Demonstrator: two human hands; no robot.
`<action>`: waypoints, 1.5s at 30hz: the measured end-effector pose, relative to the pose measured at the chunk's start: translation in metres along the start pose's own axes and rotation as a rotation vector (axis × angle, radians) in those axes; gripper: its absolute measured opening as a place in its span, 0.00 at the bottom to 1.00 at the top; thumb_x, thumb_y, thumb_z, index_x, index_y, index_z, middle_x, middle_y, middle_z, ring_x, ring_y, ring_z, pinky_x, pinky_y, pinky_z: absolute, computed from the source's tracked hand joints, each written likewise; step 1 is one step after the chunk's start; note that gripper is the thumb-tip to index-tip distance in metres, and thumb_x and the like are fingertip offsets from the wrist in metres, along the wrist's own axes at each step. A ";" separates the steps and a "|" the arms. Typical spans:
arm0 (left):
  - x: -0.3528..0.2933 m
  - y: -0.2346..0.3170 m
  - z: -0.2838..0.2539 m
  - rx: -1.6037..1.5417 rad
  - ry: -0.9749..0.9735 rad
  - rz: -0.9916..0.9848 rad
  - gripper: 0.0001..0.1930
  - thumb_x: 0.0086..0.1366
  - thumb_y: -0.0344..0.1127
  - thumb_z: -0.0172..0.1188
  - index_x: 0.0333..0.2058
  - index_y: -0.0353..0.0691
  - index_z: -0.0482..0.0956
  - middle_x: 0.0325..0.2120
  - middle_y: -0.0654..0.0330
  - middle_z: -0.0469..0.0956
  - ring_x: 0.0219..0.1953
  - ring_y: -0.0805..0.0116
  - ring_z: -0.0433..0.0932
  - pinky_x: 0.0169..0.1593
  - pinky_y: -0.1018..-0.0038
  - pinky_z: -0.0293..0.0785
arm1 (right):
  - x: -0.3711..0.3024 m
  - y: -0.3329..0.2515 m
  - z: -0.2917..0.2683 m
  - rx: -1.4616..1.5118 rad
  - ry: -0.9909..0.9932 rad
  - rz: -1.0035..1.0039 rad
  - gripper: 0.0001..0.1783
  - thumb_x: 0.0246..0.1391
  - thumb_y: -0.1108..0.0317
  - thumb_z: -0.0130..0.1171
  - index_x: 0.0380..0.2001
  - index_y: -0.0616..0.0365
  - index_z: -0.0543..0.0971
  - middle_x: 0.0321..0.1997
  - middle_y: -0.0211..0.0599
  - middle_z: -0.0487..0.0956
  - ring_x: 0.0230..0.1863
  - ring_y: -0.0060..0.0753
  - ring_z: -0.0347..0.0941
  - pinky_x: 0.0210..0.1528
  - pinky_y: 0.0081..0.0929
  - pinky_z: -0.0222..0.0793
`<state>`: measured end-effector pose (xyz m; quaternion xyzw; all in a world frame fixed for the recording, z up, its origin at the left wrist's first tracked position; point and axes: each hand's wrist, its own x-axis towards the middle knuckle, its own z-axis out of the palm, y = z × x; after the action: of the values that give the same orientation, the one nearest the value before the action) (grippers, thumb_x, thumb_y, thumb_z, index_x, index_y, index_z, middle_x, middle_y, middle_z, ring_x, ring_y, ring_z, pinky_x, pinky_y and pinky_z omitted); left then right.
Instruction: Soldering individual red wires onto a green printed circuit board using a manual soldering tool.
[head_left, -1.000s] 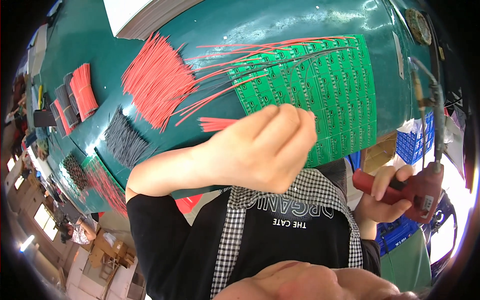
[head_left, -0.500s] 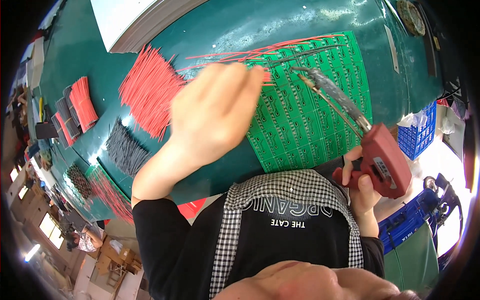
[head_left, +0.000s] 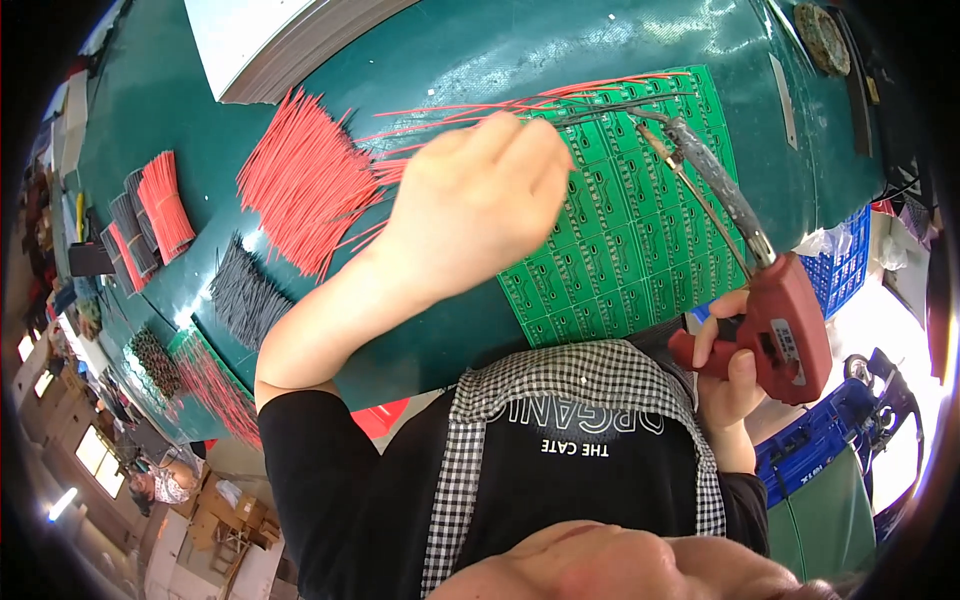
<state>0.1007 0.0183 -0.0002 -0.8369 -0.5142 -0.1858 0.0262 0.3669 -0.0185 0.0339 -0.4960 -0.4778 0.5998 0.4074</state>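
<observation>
My left hand (head_left: pixel 490 200) is closed over the left part of a green circuit board panel (head_left: pixel 625 250). Its fingers are pinched on a small bunch of red wires (head_left: pixel 390 172), whose tails come out behind the hand; the fingertips and front ends are hidden. My right hand (head_left: pixel 735 395) grips a red soldering gun (head_left: pixel 790 325). The gun's dark iron and thin feed tube reach over the panel's upper right, with the tip near its upper rows. Along the panel's top edge lie several loose red wires (head_left: pixel 560 93) and black wires (head_left: pixel 640 102).
Left of the panel lie a big pile of red wires (head_left: pixel 300 180) and a pile of black wires (head_left: pixel 250 295). Tied wire bundles (head_left: pixel 165 205) and a wired board (head_left: pixel 215 385) lie further left. A white box (head_left: pixel 255 45) stands at the back; a blue crate (head_left: pixel 840 265) is at right.
My left hand has moved right over the panel, with the red wires trailing behind it. The soldering gun and its tip have shifted slightly to the right.
</observation>
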 end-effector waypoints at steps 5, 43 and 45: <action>0.004 -0.011 0.003 -0.259 0.031 -0.203 0.08 0.51 0.26 0.59 0.32 0.37 0.79 0.25 0.61 0.74 0.27 0.65 0.75 0.30 0.74 0.71 | 0.003 0.000 -0.007 0.037 0.020 -0.022 0.36 0.51 0.51 0.58 0.53 0.67 0.61 0.42 0.45 0.73 0.22 0.26 0.69 0.24 0.23 0.70; 0.041 -0.034 -0.014 -0.426 -0.246 -0.146 0.04 0.52 0.25 0.57 0.29 0.34 0.78 0.27 0.55 0.75 0.29 0.58 0.76 0.34 0.70 0.72 | 0.036 0.029 -0.024 0.827 -0.007 0.250 0.34 0.62 0.51 0.41 0.65 0.52 0.46 0.66 0.49 0.55 0.67 0.49 0.49 0.66 0.51 0.49; 0.050 -0.064 -0.007 -0.718 -0.369 -0.198 0.04 0.53 0.24 0.58 0.28 0.32 0.79 0.25 0.57 0.75 0.28 0.66 0.75 0.32 0.75 0.71 | 0.036 0.029 -0.023 0.838 -0.007 0.245 0.34 0.62 0.52 0.41 0.65 0.53 0.46 0.66 0.49 0.55 0.67 0.49 0.49 0.66 0.51 0.49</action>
<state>0.0628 0.0892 0.0137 -0.7585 -0.4909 -0.2019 -0.3781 0.3827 0.0140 -0.0027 -0.3390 -0.1321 0.7874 0.4976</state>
